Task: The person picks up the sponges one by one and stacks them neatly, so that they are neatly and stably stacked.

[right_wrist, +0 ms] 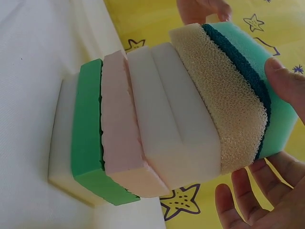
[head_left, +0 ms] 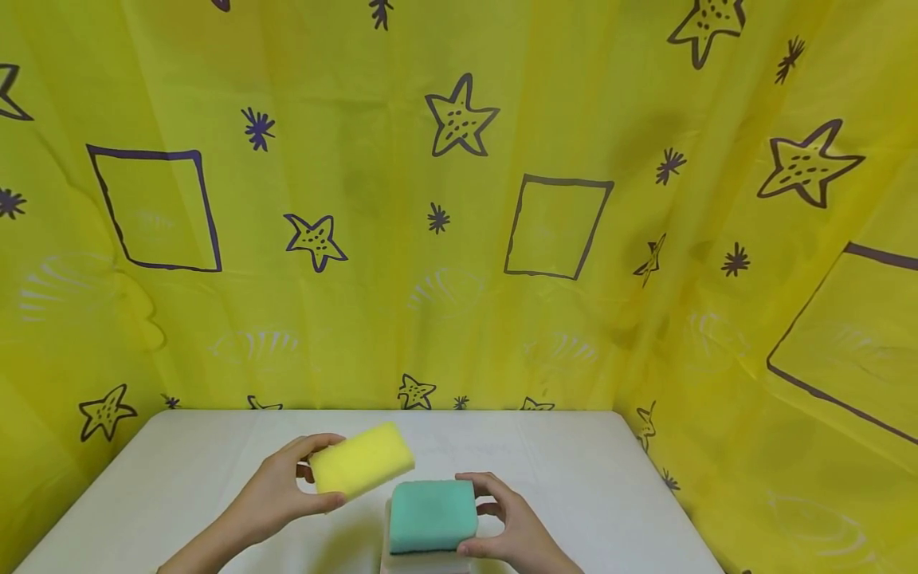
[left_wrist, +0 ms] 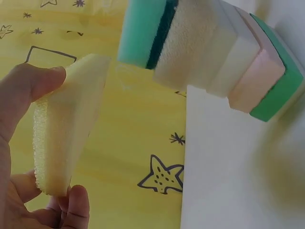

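Note:
My left hand (head_left: 268,490) grips a yellow sponge (head_left: 362,461) by its left end, thumb on one edge and fingers on the opposite one. The sponge is tilted in the air, left of a tall stack. Topping that stack is a teal sponge (head_left: 433,514) with a dark scouring layer underneath; my right hand (head_left: 512,522) holds it from the right between thumb and fingers. Below it, in the right wrist view, come a beige porous sponge (right_wrist: 224,107), white blocks (right_wrist: 171,114), a pink block (right_wrist: 119,119), a green layer (right_wrist: 88,129) and a pale bottom layer (right_wrist: 62,138).
The stack stands on a white table (head_left: 574,486), towards its near side. A yellow curtain (head_left: 373,319) printed with stars and squares surrounds the table at the back and sides.

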The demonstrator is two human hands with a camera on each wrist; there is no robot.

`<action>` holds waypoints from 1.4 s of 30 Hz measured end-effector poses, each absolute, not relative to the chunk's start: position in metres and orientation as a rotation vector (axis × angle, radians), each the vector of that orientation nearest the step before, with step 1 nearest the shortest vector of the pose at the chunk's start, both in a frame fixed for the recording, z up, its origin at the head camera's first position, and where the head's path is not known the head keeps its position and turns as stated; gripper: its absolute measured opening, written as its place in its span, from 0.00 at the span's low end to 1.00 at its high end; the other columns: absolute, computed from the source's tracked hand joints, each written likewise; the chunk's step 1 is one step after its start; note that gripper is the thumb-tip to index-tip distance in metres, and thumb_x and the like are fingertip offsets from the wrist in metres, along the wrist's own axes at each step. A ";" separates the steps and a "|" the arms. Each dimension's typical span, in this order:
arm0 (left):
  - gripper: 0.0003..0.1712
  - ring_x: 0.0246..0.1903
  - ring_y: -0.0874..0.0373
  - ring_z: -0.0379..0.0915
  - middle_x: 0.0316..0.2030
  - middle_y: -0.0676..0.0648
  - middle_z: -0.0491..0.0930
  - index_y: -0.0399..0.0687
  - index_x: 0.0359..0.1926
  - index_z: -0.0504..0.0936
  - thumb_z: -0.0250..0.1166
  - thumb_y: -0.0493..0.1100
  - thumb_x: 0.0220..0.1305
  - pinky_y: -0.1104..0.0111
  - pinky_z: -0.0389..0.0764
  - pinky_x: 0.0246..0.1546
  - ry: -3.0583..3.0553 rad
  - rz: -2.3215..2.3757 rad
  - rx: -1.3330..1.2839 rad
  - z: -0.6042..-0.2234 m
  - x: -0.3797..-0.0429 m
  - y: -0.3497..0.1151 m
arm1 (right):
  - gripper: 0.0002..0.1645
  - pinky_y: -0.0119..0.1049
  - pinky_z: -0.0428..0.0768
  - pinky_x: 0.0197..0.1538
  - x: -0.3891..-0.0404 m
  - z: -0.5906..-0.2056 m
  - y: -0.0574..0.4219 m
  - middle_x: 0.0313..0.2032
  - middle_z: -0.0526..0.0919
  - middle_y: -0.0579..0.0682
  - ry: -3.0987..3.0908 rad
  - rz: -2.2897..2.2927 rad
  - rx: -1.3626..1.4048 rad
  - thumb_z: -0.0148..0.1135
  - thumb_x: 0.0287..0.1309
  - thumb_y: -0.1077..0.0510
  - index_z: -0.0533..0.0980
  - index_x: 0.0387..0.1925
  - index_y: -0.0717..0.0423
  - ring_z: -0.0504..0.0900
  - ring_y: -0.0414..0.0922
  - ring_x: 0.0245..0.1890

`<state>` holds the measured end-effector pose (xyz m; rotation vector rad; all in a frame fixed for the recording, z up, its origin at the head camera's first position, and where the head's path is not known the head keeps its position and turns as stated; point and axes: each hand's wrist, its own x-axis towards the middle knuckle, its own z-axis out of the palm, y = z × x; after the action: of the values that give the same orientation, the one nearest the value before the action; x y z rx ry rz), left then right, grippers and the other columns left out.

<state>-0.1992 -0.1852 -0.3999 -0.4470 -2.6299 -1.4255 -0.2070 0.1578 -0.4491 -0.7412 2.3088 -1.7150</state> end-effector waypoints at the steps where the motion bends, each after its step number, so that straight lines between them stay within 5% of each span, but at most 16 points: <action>1: 0.39 0.34 0.59 0.71 0.53 0.42 0.77 0.47 0.59 0.76 0.79 0.48 0.45 0.70 0.78 0.27 -2.628 -1.444 -0.457 -0.399 -0.199 -0.185 | 0.40 0.33 0.76 0.53 -0.207 -0.449 0.158 0.58 0.75 0.53 2.308 -1.715 -0.740 0.77 0.50 0.56 0.70 0.64 0.49 0.74 0.38 0.53; 18: 0.38 0.35 0.59 0.72 0.55 0.41 0.74 0.47 0.61 0.74 0.78 0.46 0.49 0.68 0.80 0.27 -2.625 -1.538 -0.689 -0.385 -0.194 -0.171 | 0.41 0.35 0.76 0.54 -0.208 -0.447 0.157 0.58 0.76 0.52 2.306 -1.715 -0.720 0.78 0.48 0.55 0.70 0.64 0.50 0.74 0.41 0.54; 31: 0.35 0.34 0.58 0.66 0.53 0.49 0.76 0.57 0.59 0.77 0.78 0.49 0.47 0.71 0.69 0.29 -2.676 -1.444 -0.819 -0.382 -0.193 -0.159 | 0.40 0.35 0.76 0.54 -0.207 -0.450 0.158 0.57 0.76 0.53 2.289 -1.725 -0.725 0.77 0.50 0.55 0.69 0.65 0.51 0.74 0.39 0.53; 42: 0.35 0.37 0.62 0.72 0.54 0.46 0.76 0.53 0.59 0.77 0.77 0.48 0.48 0.70 0.75 0.37 -2.626 -1.471 -0.967 -0.387 -0.196 -0.146 | 0.40 0.35 0.76 0.54 -0.206 -0.450 0.157 0.56 0.76 0.52 2.280 -1.743 -0.711 0.77 0.49 0.56 0.70 0.64 0.51 0.74 0.39 0.53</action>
<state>-0.1965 -0.1457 -0.3869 -0.9672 -2.6260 -1.4713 -0.2059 0.1568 -0.4496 -0.7112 2.2800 -1.7431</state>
